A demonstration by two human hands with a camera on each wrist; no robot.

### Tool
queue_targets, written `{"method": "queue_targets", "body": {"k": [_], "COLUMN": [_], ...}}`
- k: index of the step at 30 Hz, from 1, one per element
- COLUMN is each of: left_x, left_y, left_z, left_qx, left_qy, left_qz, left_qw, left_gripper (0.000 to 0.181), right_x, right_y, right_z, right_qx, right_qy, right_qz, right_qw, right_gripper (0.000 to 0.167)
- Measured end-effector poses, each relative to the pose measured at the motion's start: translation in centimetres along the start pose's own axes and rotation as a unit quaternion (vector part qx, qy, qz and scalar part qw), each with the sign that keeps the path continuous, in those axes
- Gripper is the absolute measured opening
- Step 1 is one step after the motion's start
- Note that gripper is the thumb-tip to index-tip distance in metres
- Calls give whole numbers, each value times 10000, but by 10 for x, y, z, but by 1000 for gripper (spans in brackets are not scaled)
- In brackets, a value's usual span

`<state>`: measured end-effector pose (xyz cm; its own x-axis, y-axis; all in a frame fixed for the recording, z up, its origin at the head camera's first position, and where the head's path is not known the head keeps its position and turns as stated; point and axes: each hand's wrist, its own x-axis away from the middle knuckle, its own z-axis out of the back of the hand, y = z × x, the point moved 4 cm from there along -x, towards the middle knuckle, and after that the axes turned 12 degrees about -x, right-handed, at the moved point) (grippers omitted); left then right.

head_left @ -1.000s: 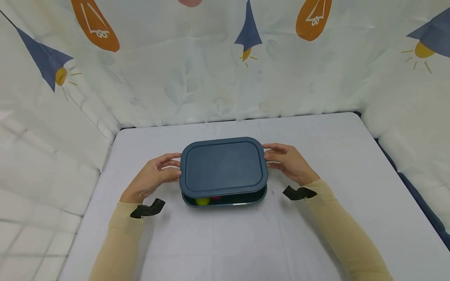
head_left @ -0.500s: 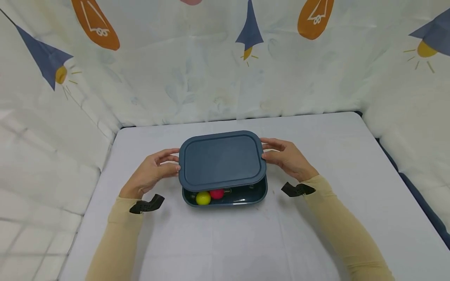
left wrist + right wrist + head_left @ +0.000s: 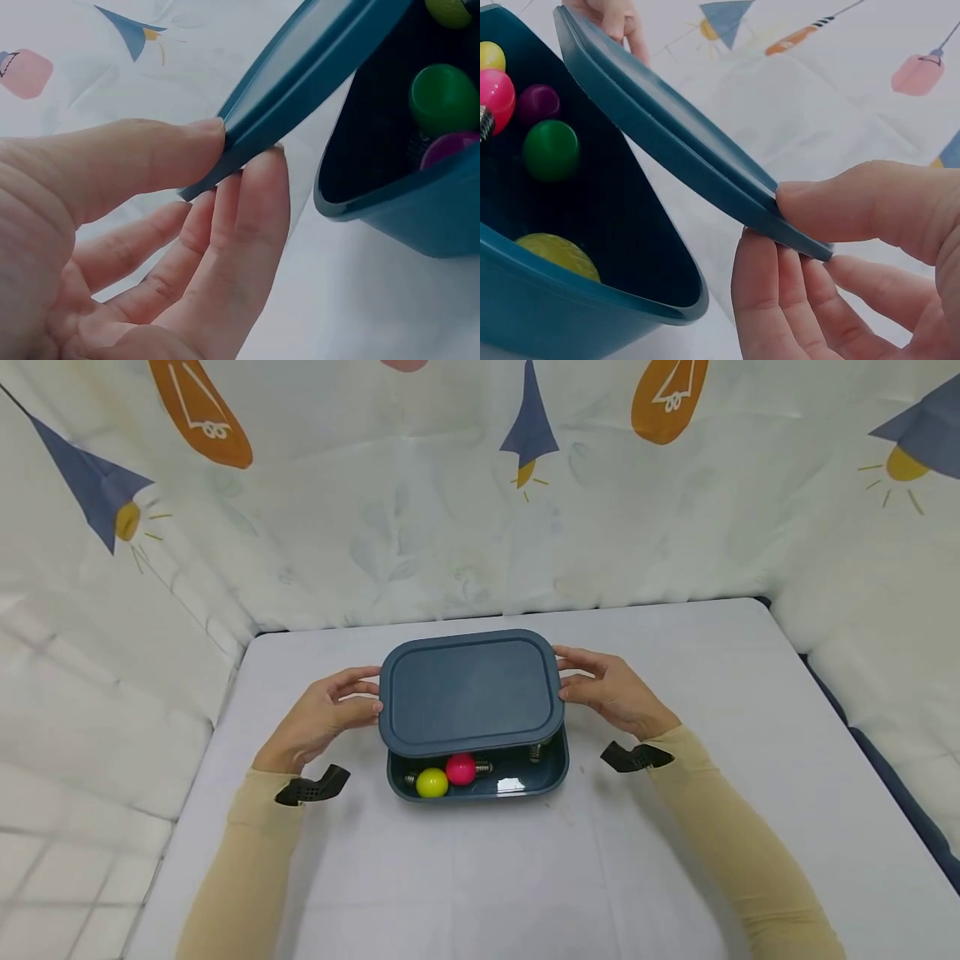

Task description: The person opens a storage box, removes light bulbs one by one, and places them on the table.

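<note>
On the left, the left hand (image 3: 318, 718) is pinching one short edge of a flat, dark blue, rounded-rectangular lid (image 3: 471, 689) between thumb and fingers; the lid is hanging tilted, hiding the far part of a deep, dark blue, rounded-rectangular box (image 3: 534, 777) in the head view. Inside, a glossy yellow round bulb (image 3: 432, 782) is lying left of a glossy pink-red round bulb (image 3: 461, 768); on the right, the right hand (image 3: 618, 693) is pinching the lid's opposite edge.

One of the hands (image 3: 144, 238) pinches a tilted lid (image 3: 296, 97) beside a blue box (image 3: 427, 217).
</note>
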<state>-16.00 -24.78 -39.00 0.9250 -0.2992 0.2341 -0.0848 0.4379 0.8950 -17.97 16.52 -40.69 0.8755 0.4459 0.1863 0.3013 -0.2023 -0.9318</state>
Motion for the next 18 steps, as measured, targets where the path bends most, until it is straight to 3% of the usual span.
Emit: {"method": "queue_targets", "body": {"k": [7, 18], "left_x": [-13, -32], "left_y": [8, 16], "left_z": [4, 12], "left_qx": [-129, -215], "left_qy": [137, 45], "left_qz": [53, 189], "left_qw": [9998, 9996], "left_gripper": [67, 69], "right_x": [-10, -28], "right_y": [-6, -13], "right_z": [5, 13], "right_qx": [-97, 35], "right_qy": [75, 191], "right_qz": [10, -57], "right_qw": [9999, 9998], "right_gripper": [75, 76]}}
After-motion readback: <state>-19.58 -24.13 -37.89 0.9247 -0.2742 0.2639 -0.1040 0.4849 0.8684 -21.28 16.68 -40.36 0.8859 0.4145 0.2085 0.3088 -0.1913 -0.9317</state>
